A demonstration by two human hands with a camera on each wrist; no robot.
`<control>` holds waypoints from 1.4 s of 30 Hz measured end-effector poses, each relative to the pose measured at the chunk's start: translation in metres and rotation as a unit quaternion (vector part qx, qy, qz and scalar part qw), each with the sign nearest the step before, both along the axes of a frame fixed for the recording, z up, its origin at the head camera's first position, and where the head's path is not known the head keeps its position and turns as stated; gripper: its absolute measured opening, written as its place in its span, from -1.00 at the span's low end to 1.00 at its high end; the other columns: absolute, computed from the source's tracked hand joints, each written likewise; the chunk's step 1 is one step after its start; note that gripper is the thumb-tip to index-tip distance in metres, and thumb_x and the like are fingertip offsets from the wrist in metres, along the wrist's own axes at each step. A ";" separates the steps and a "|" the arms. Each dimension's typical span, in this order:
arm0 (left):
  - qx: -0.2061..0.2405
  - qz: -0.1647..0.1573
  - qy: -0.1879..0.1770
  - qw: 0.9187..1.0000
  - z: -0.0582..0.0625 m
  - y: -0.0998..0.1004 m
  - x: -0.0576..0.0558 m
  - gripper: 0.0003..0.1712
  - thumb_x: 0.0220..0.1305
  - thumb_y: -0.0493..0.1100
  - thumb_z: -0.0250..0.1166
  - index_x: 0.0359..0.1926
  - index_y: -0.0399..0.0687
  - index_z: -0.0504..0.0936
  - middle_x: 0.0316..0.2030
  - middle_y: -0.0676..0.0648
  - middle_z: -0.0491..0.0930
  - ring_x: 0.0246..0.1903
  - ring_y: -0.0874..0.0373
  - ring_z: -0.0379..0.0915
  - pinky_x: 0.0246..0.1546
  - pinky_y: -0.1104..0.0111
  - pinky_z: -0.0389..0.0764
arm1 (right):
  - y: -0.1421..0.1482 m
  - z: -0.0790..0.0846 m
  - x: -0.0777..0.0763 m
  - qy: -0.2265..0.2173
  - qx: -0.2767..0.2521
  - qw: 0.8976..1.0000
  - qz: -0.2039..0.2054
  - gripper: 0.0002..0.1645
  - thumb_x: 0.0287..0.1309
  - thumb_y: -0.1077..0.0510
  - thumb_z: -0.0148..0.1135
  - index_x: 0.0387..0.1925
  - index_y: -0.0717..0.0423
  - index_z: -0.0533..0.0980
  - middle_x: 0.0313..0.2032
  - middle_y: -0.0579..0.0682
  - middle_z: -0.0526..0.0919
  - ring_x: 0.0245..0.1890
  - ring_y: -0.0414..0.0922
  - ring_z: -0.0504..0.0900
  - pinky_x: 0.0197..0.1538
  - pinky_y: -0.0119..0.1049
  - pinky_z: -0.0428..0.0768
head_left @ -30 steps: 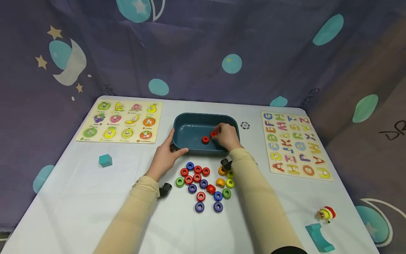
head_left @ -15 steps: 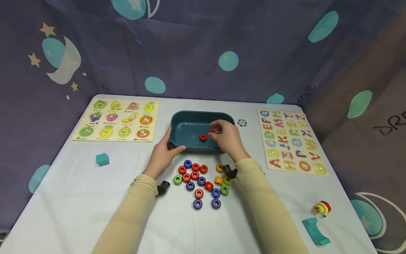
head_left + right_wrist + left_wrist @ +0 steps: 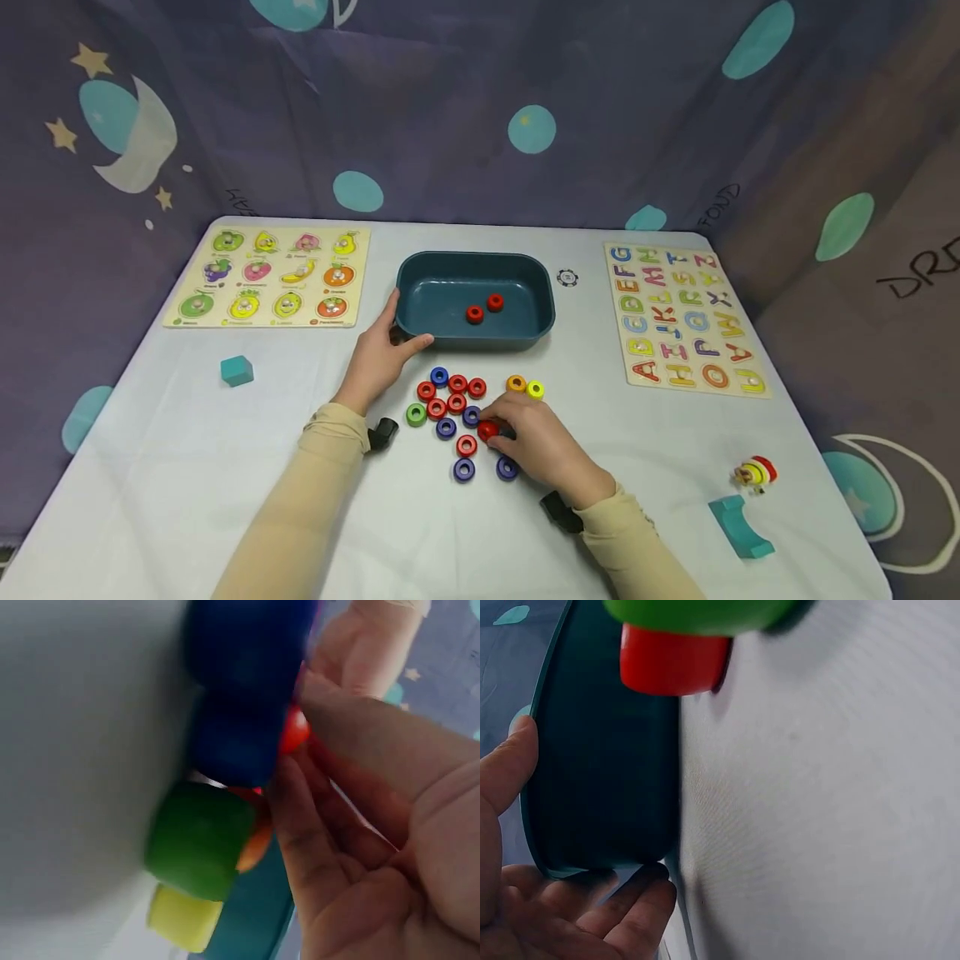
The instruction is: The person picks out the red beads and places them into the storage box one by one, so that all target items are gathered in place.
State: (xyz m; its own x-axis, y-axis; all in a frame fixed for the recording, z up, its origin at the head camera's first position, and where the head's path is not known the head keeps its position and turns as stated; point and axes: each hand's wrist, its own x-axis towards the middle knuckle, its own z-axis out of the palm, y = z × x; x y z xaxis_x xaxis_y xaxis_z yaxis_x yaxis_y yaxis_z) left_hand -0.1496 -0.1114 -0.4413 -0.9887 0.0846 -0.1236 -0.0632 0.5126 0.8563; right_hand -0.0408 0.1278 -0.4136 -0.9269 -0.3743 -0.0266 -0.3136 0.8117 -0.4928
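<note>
A dark teal tray [image 3: 420, 321] lies at the back middle of the table, with two red beads [image 3: 475, 314] inside. My left hand [image 3: 372, 360] grips its near left corner, thumb along the front wall and fingers round the left end; the left wrist view shows this hold on the tray [image 3: 604, 765]. In front of the tray are scattered beads in red, purple, blue, green, orange and yellow. Over their right side, my right hand [image 3: 543, 442] pinches a red bead [image 3: 487, 429] between thumb and fingers. In the right wrist view the fingers partly hide that bead [image 3: 295, 729].
A fruit puzzle board [image 3: 266, 277] lies at the back left, a letter puzzle board [image 3: 684, 321] at the right. A teal block [image 3: 237, 371], a poker chip [image 3: 567, 277], a small figure [image 3: 756, 473] and a teal arch block [image 3: 740, 527] lie around. Fabric walls stand behind the table.
My right hand has let go of a red bead in the tray, come back toward the loose beads and taken hold of another red one. The left hand stays at the tray.
</note>
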 end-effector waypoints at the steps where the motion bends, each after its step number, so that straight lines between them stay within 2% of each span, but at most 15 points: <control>1: 0.000 0.001 0.000 1.000 0.000 0.000 0.000 0.10 0.16 0.21 0.33 0.51 0.44 -0.21 0.47 -0.06 0.11 0.35 -0.03 0.28 0.35 0.06 0.31 | 0.000 -0.002 0.002 0.009 0.015 1.000 0.004 -0.65 -0.04 0.16 0.49 -0.14 -0.03 0.67 -0.19 -0.17 0.67 -0.17 -0.27 0.59 -0.03 -0.34 0.63; 7: -0.004 0.002 -0.005 1.000 0.002 0.001 -0.001 0.11 0.15 0.22 0.34 0.51 0.43 -0.22 0.47 -0.06 0.11 0.36 -0.03 0.26 0.37 0.06 0.29 | -0.001 -0.003 0.006 0.034 0.072 0.997 -0.013 -0.65 -0.08 0.10 0.51 -0.17 0.01 0.69 -0.25 -0.15 0.67 -0.21 -0.25 0.59 -0.09 -0.34 0.64; 10: -0.006 0.003 -0.007 1.000 0.002 0.001 0.000 0.10 0.15 0.23 0.33 0.50 0.47 -0.23 0.48 -0.06 0.11 0.37 -0.02 0.25 0.38 0.07 0.27 | -0.002 -0.005 0.006 0.038 0.073 0.996 -0.023 -0.66 -0.09 0.08 0.52 -0.20 0.03 0.68 -0.28 -0.14 0.67 -0.24 -0.26 0.57 -0.14 -0.37 0.64; 12: -0.006 0.003 -0.008 1.000 0.003 0.002 0.000 0.09 0.16 0.22 0.33 0.50 0.48 -0.23 0.48 -0.06 0.11 0.37 -0.02 0.24 0.38 0.06 0.26 | -0.001 -0.006 0.005 0.033 0.047 0.998 -0.035 -0.67 -0.09 0.09 0.52 -0.20 0.03 0.68 -0.28 -0.15 0.67 -0.28 -0.28 0.56 -0.18 -0.40 0.63; 14: -0.005 0.002 -0.008 1.000 0.003 0.002 0.000 0.09 0.16 0.22 0.33 0.50 0.49 -0.23 0.48 -0.07 0.11 0.38 -0.03 0.23 0.39 0.06 0.25 | 0.001 -0.006 0.003 0.022 -0.004 0.998 -0.057 -0.67 -0.08 0.13 0.51 -0.19 0.02 0.67 -0.28 -0.16 0.67 -0.31 -0.30 0.57 -0.22 -0.43 0.62; 17: -0.003 0.002 -0.009 1.000 0.004 0.002 0.000 0.09 0.16 0.22 0.33 0.49 0.50 -0.22 0.47 -0.07 0.11 0.38 -0.02 0.23 0.39 0.05 0.24 | 0.008 -0.001 -0.008 0.006 -0.107 0.989 -0.103 -0.64 -0.04 0.19 0.48 -0.12 -0.01 0.65 -0.26 -0.16 0.68 -0.33 -0.33 0.60 -0.24 -0.49 0.63; 20: -0.003 0.004 -0.006 1.000 0.005 0.002 0.000 0.09 0.16 0.22 0.33 0.49 0.49 -0.22 0.47 -0.07 0.13 0.37 -0.02 0.24 0.39 0.05 0.26 | 0.015 0.010 -0.029 0.021 -0.182 0.973 -0.143 -0.62 0.03 0.21 0.43 -0.06 0.03 0.61 -0.21 -0.10 0.69 -0.26 -0.27 0.67 -0.17 -0.46 0.67; 23: -0.005 0.005 -0.005 1.000 0.004 0.001 0.000 0.09 0.16 0.21 0.33 0.49 0.49 -0.22 0.47 -0.07 0.12 0.37 -0.03 0.24 0.38 0.05 0.26 | 0.017 0.022 -0.060 0.050 -0.203 0.965 -0.159 -0.63 0.09 0.20 0.38 -0.02 0.09 0.57 -0.15 -0.02 0.70 -0.20 -0.20 0.70 -0.14 -0.41 0.68; 26: -0.007 0.005 -0.009 1.000 0.002 0.002 0.001 0.09 0.16 0.22 0.33 0.49 0.51 -0.23 0.48 -0.07 0.10 0.39 -0.03 0.22 0.39 0.05 0.25 | 0.012 0.031 -0.096 0.060 -0.178 0.969 -0.159 -0.63 0.13 0.17 0.35 -0.01 0.11 0.55 -0.15 0.01 0.70 -0.19 -0.16 0.70 -0.14 -0.37 0.69; 29: -0.009 0.007 -0.013 1.000 -0.001 0.001 0.002 0.09 0.16 0.22 0.33 0.49 0.52 -0.23 0.48 -0.07 0.09 0.39 -0.03 0.22 0.38 0.05 0.26 | 0.001 0.032 -0.133 0.037 -0.138 0.978 -0.151 -0.65 0.16 0.16 0.32 0.00 0.12 0.55 -0.14 0.02 0.70 -0.19 -0.14 0.69 -0.13 -0.31 0.68; 32: -0.008 0.009 -0.013 1.000 -0.004 0.003 0.005 0.08 0.16 0.21 0.34 0.49 0.50 -0.21 0.48 -0.06 0.10 0.39 -0.01 0.21 0.38 0.06 0.27 | -0.008 0.025 -0.161 0.004 -0.088 0.985 -0.145 -0.68 0.18 0.16 0.29 -0.02 0.13 0.56 -0.14 0.04 0.70 -0.19 -0.10 0.67 -0.14 -0.26 0.66; 37: -0.007 0.007 -0.010 1.000 -0.005 0.005 0.005 0.08 0.15 0.22 0.34 0.50 0.49 -0.19 0.48 -0.06 0.10 0.41 0.01 0.16 0.39 0.07 0.25 | -0.021 0.012 -0.183 -0.033 -0.017 0.990 -0.136 -0.67 0.18 0.15 0.29 -0.02 0.17 0.59 -0.16 0.08 0.70 -0.25 -0.07 0.65 -0.16 -0.24 0.66; 42: -0.006 0.014 -0.003 1.000 -0.003 0.002 0.001 0.09 0.13 0.23 0.35 0.49 0.51 -0.19 0.47 -0.08 0.12 0.41 0.01 0.15 0.40 0.06 0.24 | -0.034 0.008 -0.191 -0.050 0.004 0.991 -0.123 -0.61 0.19 0.16 0.29 0.04 0.20 0.57 -0.10 0.11 0.69 -0.17 -0.05 0.66 -0.07 -0.20 0.67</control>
